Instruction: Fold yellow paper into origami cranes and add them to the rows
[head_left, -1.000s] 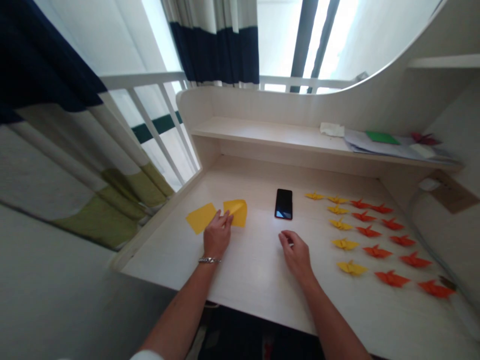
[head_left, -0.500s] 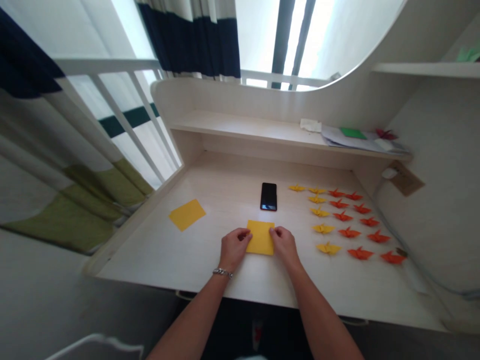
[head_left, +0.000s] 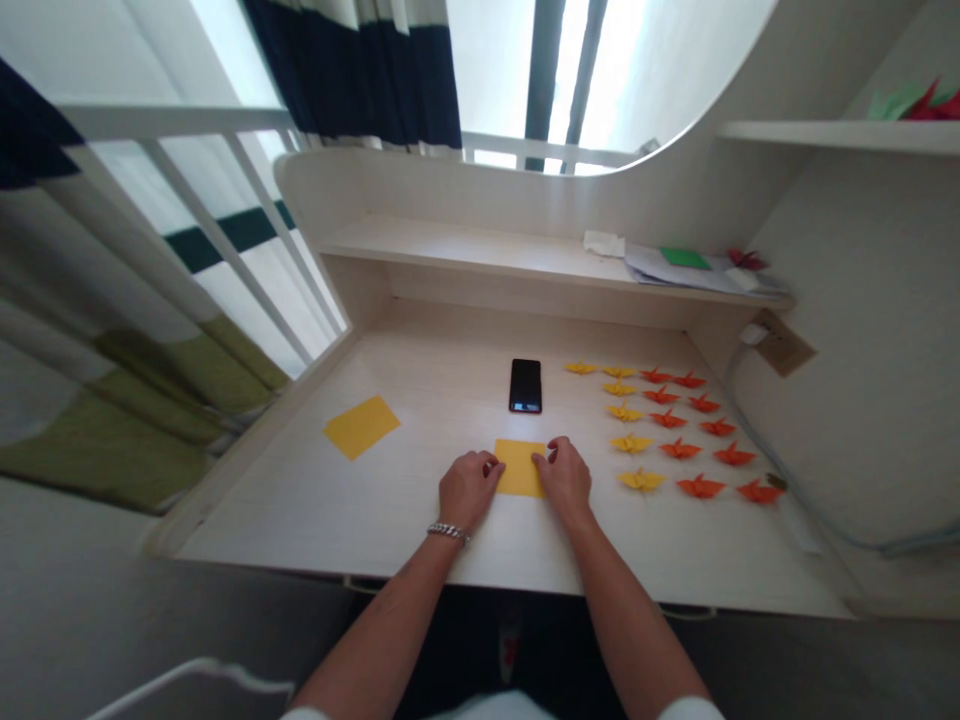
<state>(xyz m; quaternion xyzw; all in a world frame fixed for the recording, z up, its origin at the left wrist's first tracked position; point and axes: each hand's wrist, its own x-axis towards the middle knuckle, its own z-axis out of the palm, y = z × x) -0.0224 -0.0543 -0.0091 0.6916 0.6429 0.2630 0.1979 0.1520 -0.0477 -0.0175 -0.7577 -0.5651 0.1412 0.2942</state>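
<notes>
A square sheet of yellow paper (head_left: pixel 520 468) lies on the desk in front of me, between my hands. My left hand (head_left: pixel 470 488) has its fingers curled, with thumb and forefinger closed at the sheet's left edge. At the right edge, my right hand (head_left: pixel 566 478) keeps its thumb on the paper. Its forefinger bends over beside the top right corner, leaving a small gap to the thumb. The other fingers of both hands are curled and partly hidden. Further left lies more yellow paper (head_left: pixel 361 427), flat and turned at an angle.
A black phone (head_left: pixel 526 386) lies beyond the sheet. On the right stand rows of folded yellow paper cranes (head_left: pixel 630 443) and orange paper cranes (head_left: pixel 680 450). A shelf (head_left: pixel 450 246) at the back bears papers and a green sheet (head_left: pixel 684 258). A cable (head_left: pixel 780 465) runs along the right wall.
The view has shifted slightly, so the desk things appear further left. My right thumb sits further in over the sheet, and the forefinger is lifted more from the thumb. The sheet stays between my hands.
</notes>
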